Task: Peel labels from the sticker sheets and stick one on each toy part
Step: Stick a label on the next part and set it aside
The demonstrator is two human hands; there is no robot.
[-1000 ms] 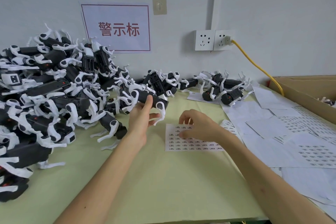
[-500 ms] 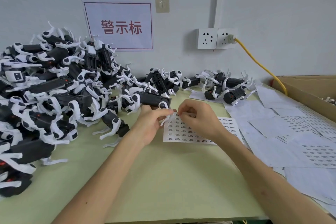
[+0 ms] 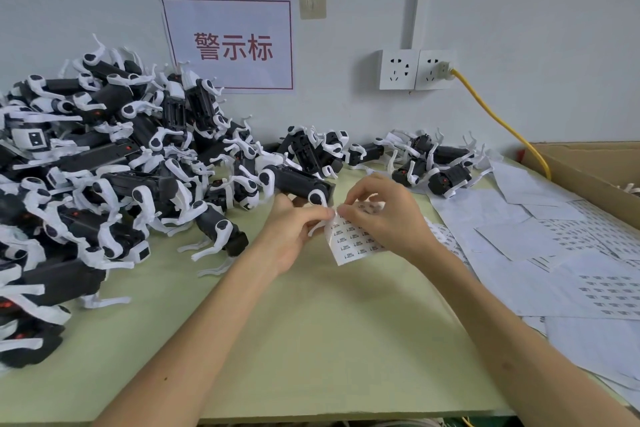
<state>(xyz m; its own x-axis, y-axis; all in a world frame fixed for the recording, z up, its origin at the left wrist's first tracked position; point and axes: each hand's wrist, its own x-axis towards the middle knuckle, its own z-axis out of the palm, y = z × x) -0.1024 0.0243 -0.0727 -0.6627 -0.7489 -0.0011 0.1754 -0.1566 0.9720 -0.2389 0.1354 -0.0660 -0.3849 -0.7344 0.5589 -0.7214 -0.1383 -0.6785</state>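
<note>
On the green table [image 3: 311, 340] a big pile [image 3: 104, 184] of black-and-white toy parts is lying at the left, and loose sheets [image 3: 519, 239] are lying at the right. The sheet [image 3: 356, 244] in work is being held just above the table, near the middle, and it is bending. The left hand [image 3: 294, 229] is pinching its upper corner between thumb and forefinger. Its other fingers are curling toward one part [image 3: 298, 184] just behind, but I cannot tell if they are gripping it. The right hand [image 3: 388, 218] is pinching at the same corner with closed fingertips, so I am judging that one of the labels [image 3: 347, 247] is being peeled. To do this well, the left hand should be holding the backing firm while the right is lifting only the label edge, slowly and at a low angle, so that it is not tearing or folding on itself. The only container is the cardboard box [image 3: 588, 170] at the far right. It is standing open, and only a small white piece [image 3: 631, 188] is showing inside; the rest is hidden.
</note>
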